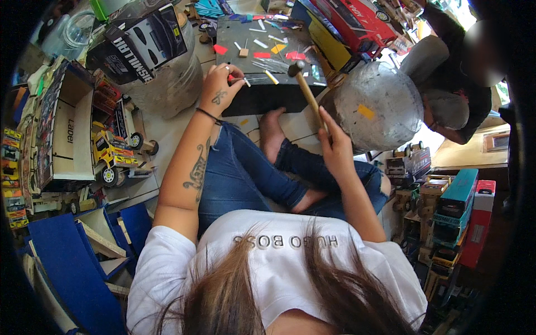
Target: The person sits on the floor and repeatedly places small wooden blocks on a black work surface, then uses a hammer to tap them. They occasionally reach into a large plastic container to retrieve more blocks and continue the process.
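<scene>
The left fingers (237,72) pinch a small piece (231,79), partly red and mostly hidden by the hand, over the near edge of the black table (231,33). The right fingers (330,124) are wrapped around the handle of a hammer (307,92); its head sits beyond them, slanting toward the left, above the near right side of the table.

Just beyond the left fingers lies a small wooden block (243,53). Thin metal rods (271,65) are bunched on the table to the right of the left fingers, and red, yellow and white scraps are scattered farther beyond.

To the right of the right fingers stands a silver drum (385,92), closed at the top, with a yellow scrap (365,111) lying on it. Another drum (167,92) stands to the left of the left fingers and bears a black printed box (139,53); what that box contains cannot be told. Farther left and beyond is a clear plastic container (79,29), its contents too blurred to tell. Well to the left of the left fingers is an open-sided wooden box (71,125), its pale inner walls showing, with a yellow toy truck (114,148) near it. A teal box-shaped truck body (459,190) stands well right of the right fingers, nearer the wearer.
</scene>
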A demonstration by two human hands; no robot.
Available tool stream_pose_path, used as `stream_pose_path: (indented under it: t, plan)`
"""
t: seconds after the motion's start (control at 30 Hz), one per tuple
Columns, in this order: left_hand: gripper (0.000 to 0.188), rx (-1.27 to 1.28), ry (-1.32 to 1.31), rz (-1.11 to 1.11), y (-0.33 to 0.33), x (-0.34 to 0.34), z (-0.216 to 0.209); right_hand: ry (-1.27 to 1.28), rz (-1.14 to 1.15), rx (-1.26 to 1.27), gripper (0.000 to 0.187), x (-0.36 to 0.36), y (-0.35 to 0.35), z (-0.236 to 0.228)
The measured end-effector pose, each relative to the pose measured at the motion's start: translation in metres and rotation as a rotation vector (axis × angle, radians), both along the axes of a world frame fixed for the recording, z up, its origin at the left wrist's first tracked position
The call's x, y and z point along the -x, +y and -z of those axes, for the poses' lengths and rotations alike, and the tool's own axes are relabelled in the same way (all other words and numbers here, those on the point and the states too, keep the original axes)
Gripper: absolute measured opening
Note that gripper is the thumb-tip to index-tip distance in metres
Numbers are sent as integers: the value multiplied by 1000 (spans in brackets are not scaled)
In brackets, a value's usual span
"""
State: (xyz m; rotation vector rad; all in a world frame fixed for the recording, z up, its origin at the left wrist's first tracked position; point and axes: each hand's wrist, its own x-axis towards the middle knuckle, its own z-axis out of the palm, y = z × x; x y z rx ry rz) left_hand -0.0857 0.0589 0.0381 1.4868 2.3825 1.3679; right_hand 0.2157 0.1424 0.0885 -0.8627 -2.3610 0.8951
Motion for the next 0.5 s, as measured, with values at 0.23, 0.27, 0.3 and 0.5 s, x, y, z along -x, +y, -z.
stream_pose_path:
  t: [0.23, 0.27, 0.3, 0.5]
  plan:
    - [16, -341, -598, 132, 15, -9, 5, -52, 65, 140, 46, -27, -8, 17]
    - [16, -329, -565, 133, 18, -10, 5, -49, 62, 118, 46, -29, -8, 17]
    - [16, -314, -536, 132, 21, -11, 5, -109, 81, 146, 46, -31, -8, 17]
    - [10, -296, -325, 115, 36, -25, 2, -67, 56, 142, 47, -27, -11, 9]
